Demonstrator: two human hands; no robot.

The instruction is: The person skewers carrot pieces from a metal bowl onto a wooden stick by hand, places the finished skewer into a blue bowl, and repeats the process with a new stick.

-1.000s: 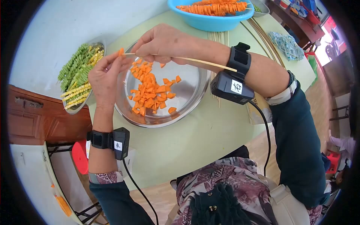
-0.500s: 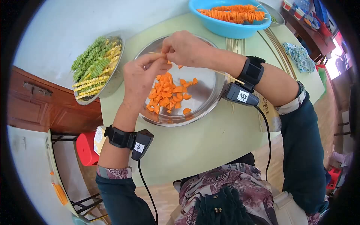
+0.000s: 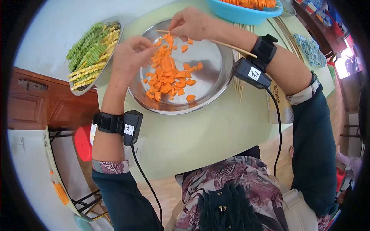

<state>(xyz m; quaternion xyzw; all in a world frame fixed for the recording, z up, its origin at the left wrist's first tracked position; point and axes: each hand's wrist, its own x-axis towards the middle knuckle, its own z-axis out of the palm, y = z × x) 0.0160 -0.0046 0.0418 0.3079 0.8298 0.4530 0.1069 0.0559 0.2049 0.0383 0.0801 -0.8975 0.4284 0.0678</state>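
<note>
My right hand (image 3: 192, 24) pinches a thin wooden skewer (image 3: 235, 49) above the far side of a round steel basin (image 3: 210, 77). The skewer's tip pokes out left of the fingers, and its other end lies along my right wrist. Over the basin's left side is my left hand (image 3: 133, 56), thumb and fingers apart, its fingertips beside the heap of cut carrot pieces (image 3: 165, 75). Whether a piece touches those fingertips is hard to make out. Some carrot pieces lie loose around the heap.
A steel bowl (image 3: 110, 75) of spiral-cut green and yellow vegetables (image 3: 90, 56) stands at left. Carrot skewers (image 3: 250, 3) fill a blue basin (image 3: 243, 15) at the back. Bare skewers (image 3: 242, 86) and a patterned cloth (image 3: 309, 50) lie on the right. Cabled devices (image 3: 252, 73) sit on both wrists.
My left hand has drawn away from the skewer, leftward to the carrot heap. My right hand still holds the skewer. The whole view has shifted, so the basin appears higher.
</note>
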